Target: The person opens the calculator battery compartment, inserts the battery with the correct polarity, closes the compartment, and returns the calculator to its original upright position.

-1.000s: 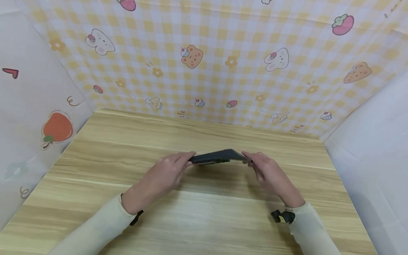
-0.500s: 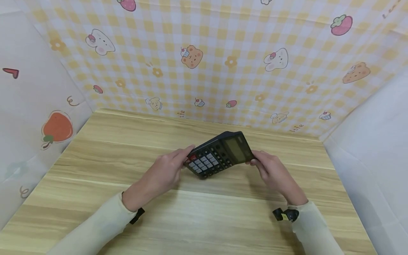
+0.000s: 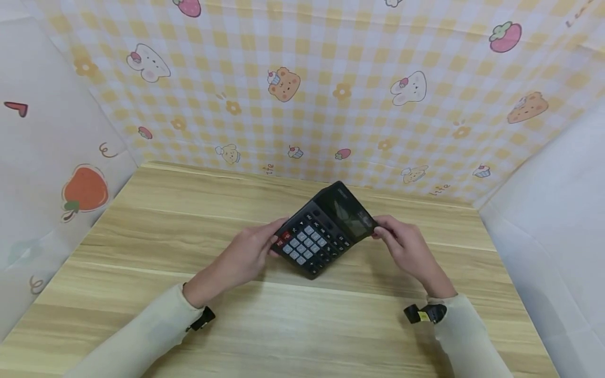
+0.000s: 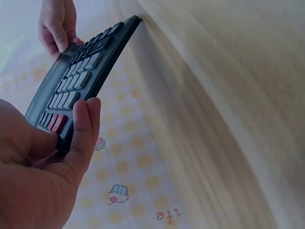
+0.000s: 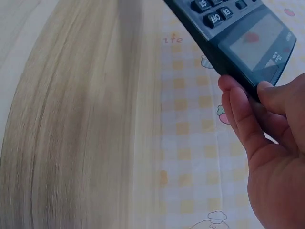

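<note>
A black calculator (image 3: 309, 239) with grey number keys, two red keys and a dark display (image 3: 347, 210) is held tilted over the table, its keys facing up toward the head camera. My left hand (image 3: 246, 254) pinches its lower left corner beside the red keys (image 4: 57, 122), thumb on the front and fingers behind and along the edge. At the display end, my right hand (image 3: 406, 249) pinches the opposite corner. In the right wrist view the thumb (image 5: 272, 97) lies on the display side, with the fingers (image 5: 243, 112) underneath.
The wood-grain table (image 3: 302, 325) stretches beneath both hands. Behind it hangs a yellow checked cloth (image 3: 321, 121) with cartoon prints, and white cloth (image 3: 557, 220) walls in the sides. A black strap device (image 3: 425, 313) sits at the right wrist, another (image 3: 202, 318) at the left.
Between both hands the calculator has turned from nearly edge-on, to showing its key face and display fully. Its display end has risen toward the back; both hands keep their grip.
</note>
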`<move>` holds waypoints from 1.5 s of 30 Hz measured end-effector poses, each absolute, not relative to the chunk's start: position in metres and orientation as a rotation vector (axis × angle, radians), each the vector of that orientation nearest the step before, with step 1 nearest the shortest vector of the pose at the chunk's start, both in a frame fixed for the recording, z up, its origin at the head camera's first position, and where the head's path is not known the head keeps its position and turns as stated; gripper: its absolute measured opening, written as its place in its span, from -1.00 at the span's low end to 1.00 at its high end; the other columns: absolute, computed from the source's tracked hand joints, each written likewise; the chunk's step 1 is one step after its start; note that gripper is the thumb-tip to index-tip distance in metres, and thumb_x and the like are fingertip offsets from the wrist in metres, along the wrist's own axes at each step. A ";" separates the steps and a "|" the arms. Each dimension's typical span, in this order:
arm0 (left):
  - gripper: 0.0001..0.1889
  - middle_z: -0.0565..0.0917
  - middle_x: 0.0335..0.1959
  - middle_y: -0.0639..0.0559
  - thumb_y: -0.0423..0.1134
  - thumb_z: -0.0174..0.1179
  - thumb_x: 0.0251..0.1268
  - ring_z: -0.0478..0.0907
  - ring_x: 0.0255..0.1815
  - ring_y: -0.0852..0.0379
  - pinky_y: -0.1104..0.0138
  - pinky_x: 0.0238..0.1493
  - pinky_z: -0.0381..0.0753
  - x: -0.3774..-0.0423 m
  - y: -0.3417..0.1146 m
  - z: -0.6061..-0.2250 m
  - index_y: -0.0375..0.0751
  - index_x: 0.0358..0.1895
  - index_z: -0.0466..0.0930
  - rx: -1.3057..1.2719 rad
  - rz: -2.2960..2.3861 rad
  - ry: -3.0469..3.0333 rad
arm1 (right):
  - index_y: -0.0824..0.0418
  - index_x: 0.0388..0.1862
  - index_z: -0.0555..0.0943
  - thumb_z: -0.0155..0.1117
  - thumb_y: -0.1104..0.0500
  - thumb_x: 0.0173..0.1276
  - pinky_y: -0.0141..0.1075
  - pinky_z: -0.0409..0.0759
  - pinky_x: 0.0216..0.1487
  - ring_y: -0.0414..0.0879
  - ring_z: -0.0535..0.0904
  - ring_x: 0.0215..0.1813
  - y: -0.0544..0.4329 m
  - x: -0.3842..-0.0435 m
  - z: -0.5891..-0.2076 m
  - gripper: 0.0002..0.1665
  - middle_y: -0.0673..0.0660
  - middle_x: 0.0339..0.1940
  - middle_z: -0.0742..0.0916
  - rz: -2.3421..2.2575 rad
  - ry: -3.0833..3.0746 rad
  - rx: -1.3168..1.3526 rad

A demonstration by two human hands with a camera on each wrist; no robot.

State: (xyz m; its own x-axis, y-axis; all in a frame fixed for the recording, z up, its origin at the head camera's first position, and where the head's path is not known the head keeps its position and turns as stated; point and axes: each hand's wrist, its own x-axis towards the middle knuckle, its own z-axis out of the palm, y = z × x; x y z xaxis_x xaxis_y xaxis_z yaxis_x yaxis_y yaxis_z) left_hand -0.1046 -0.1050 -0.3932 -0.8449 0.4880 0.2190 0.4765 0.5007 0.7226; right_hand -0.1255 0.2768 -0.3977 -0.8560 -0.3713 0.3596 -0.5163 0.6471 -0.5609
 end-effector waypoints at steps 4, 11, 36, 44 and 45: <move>-0.42 0.81 0.08 -0.30 -0.61 0.01 0.65 0.82 -0.22 -0.03 0.19 -0.13 0.83 -0.105 -0.102 -0.396 -0.31 0.65 0.41 0.811 1.322 2.642 | 0.37 0.15 0.75 0.21 0.38 0.71 -0.38 0.69 -0.07 0.00 0.81 -0.14 0.275 -0.128 -0.396 -0.78 0.12 -0.17 0.87 1.092 -2.664 0.613; -0.33 0.75 0.19 -0.36 -0.69 0.02 0.58 0.82 -0.16 0.03 0.29 -0.23 0.78 -0.105 -0.100 -0.404 -0.37 0.70 0.29 0.713 1.332 2.526 | 0.37 0.16 0.75 0.22 0.30 0.74 -0.45 0.66 -0.10 0.01 0.79 -0.14 0.270 -0.132 -0.392 -0.77 0.15 -0.17 0.87 1.208 -2.694 0.449; -0.12 0.73 0.27 -0.33 -0.61 0.43 0.30 0.76 0.13 -0.07 0.07 0.20 0.74 -0.099 -0.083 -0.420 -0.45 0.68 0.27 0.619 1.172 2.541 | 0.43 0.22 0.72 0.27 0.35 0.68 -0.17 0.80 -0.07 0.05 0.78 -0.16 0.263 -0.150 -0.405 -0.74 0.21 -0.19 0.85 1.370 -2.749 0.327; -0.19 0.74 0.18 -0.35 -0.51 0.55 0.25 0.75 0.10 -0.11 0.07 0.16 0.76 -0.100 -0.077 -0.421 -0.53 0.56 0.40 0.605 1.018 2.613 | 0.47 0.28 0.68 0.21 0.37 0.70 -0.12 0.84 -0.13 0.16 0.84 -0.19 0.260 -0.157 -0.407 -0.70 0.31 -0.12 0.81 1.482 -2.772 0.352; -0.21 0.75 0.16 -0.34 -0.49 0.56 0.24 0.74 0.08 -0.10 0.08 0.14 0.76 -0.100 -0.076 -0.421 -0.53 0.54 0.42 0.597 0.993 2.620 | 0.48 0.30 0.67 0.21 0.37 0.70 -0.14 0.84 -0.14 0.17 0.85 -0.20 0.260 -0.158 -0.406 -0.69 0.32 -0.11 0.80 1.495 -2.777 0.348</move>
